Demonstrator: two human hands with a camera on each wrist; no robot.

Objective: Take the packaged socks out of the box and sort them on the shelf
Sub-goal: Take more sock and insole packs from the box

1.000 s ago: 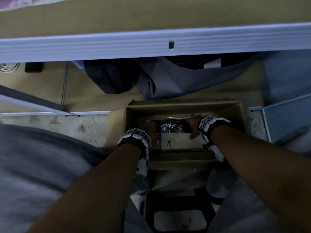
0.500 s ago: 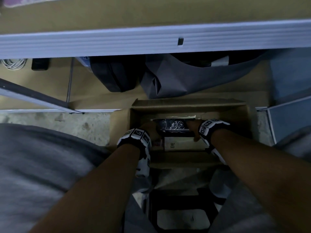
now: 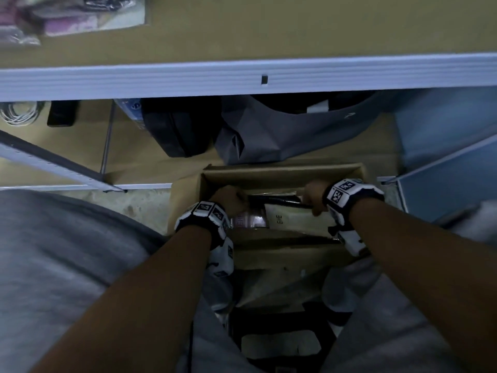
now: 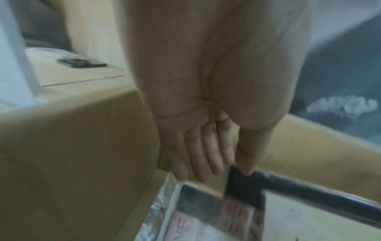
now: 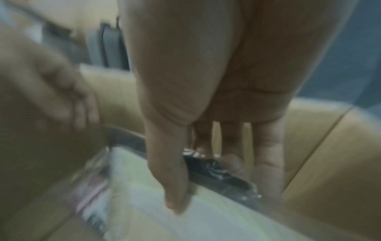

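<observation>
An open cardboard box (image 3: 282,170) stands on the floor between my knees. Both hands reach into it. A sock pack (image 3: 293,218) with a white card and dark socks is tilted up inside. My left hand (image 3: 242,201) pinches its top left corner, thumb on the black edge (image 4: 243,187), fingers (image 4: 198,163) nearly straight. At the pack's right end, my right hand (image 3: 313,204) holds it with the thumb (image 5: 175,195) on the white card and the fingers behind. A pink-labelled pack (image 3: 248,220) lies lower left in the box.
The shelf board (image 3: 269,30) runs above behind a white rail (image 3: 242,79), with sock packs (image 3: 67,17) at its left. A grey bag (image 3: 282,135) and a black bag (image 3: 174,130) sit on the lower shelf. A black stool (image 3: 279,343) is under me.
The white-carded pack has tipped up and risen in the box. Both hands have moved outward to its two top corners.
</observation>
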